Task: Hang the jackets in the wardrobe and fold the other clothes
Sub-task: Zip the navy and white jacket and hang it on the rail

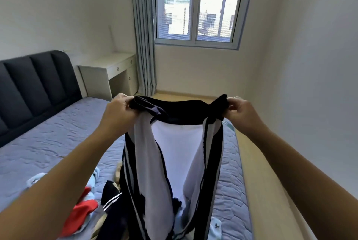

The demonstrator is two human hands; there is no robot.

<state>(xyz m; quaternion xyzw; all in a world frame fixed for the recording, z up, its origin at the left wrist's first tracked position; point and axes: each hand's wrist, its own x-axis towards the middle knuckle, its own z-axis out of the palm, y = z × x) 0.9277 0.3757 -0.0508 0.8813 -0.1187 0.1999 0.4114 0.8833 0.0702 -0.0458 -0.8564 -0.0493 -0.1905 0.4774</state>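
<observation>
Learner: Forearms come up from the bottom corners, and at their ends the left hand [120, 107] and right hand [239, 108] each pinch a top corner of the black-and-white jacket [174, 152], fingers curled tight on the cloth. Is that a good hold?

Coach: It's a fair start. The jacket hangs between the hands with its zip open and white lining towards you, and its lower part runs out of sight below. I'd say you're squaring the shoulders for a hanger. Hold the hands level and well apart so the collar is taut. If you only have the collar edge, move each pinch onto the shoulder seam.

Learner: And the rest?

Coach: Below the hands and off to the left, the pile of clothes [111, 193] with the red garment [83, 210] lies on the bed [67, 123], to be folded. Lift high enough that the jacket doesn't drag it. Past the left hand is the dark headboard [33, 80], and straight beyond both hands is the window [197, 7]. No wardrobe or hanger shows, so you'll probably have to turn. Don't let the sleeves twist.
</observation>
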